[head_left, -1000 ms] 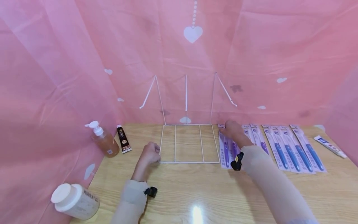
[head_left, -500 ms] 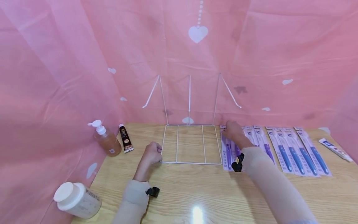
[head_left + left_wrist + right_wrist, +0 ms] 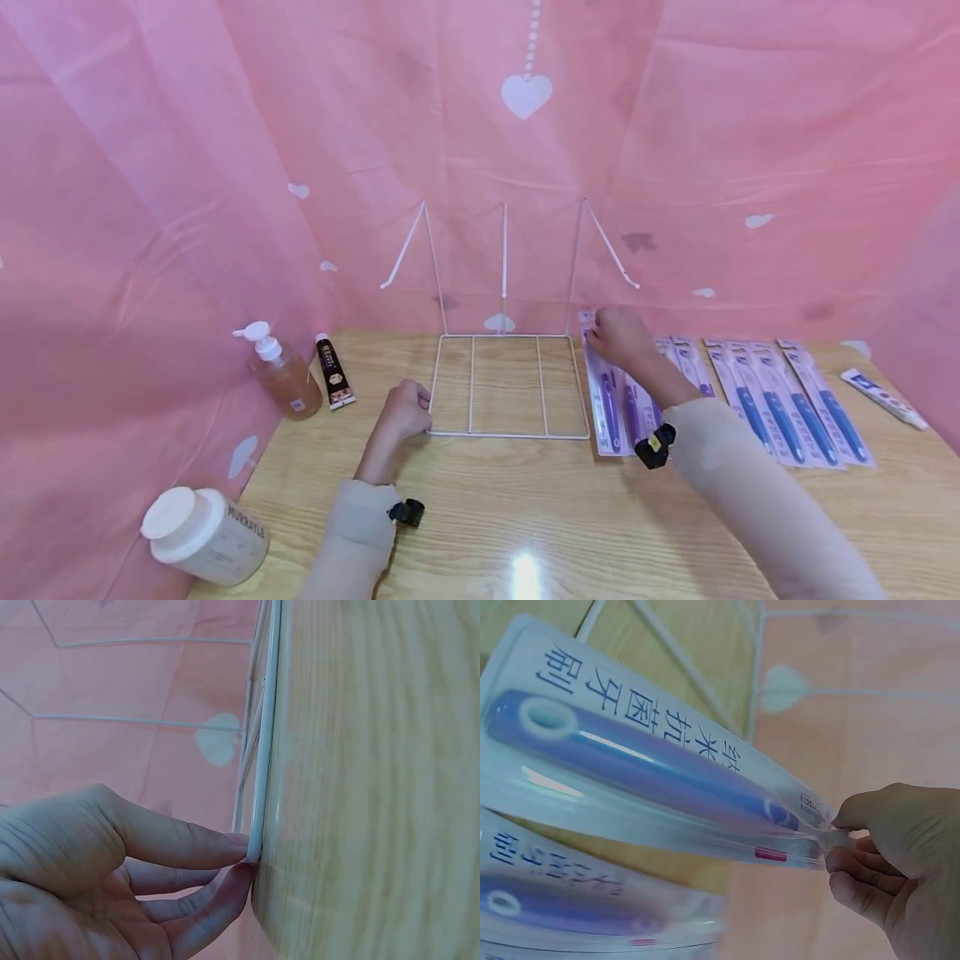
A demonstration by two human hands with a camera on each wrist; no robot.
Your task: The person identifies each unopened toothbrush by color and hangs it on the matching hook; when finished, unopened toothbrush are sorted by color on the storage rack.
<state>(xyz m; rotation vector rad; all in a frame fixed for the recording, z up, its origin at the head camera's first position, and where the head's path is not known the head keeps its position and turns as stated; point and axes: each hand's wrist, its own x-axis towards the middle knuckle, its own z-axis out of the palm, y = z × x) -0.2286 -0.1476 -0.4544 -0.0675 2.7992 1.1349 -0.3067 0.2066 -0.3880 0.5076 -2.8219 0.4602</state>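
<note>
A white wire rack (image 3: 507,385) stands on the wooden table (image 3: 570,517), its flat grid base toward me and thin uprights against the pink curtain. My left hand (image 3: 403,412) pinches the rack's front left corner wire (image 3: 259,795) between fingertips and thumb. My right hand (image 3: 611,335) pinches the top end of a packaged purple toothbrush (image 3: 604,392) just right of the rack, with that end raised off the table. In the right wrist view the pack (image 3: 652,761) slants down to the left from my fingers (image 3: 870,851), above another pack (image 3: 570,915).
Several more packaged toothbrushes (image 3: 780,392) lie in a row to the right, then a toothpaste tube (image 3: 885,397). At the left stand a pump bottle (image 3: 279,373), a dark tube (image 3: 332,372) and a white-lidded jar (image 3: 201,533). Pink curtain encloses the table.
My right hand has closed on the top of the leftmost toothbrush pack and lifted that end off the table. The left hand has stayed on the rack corner.
</note>
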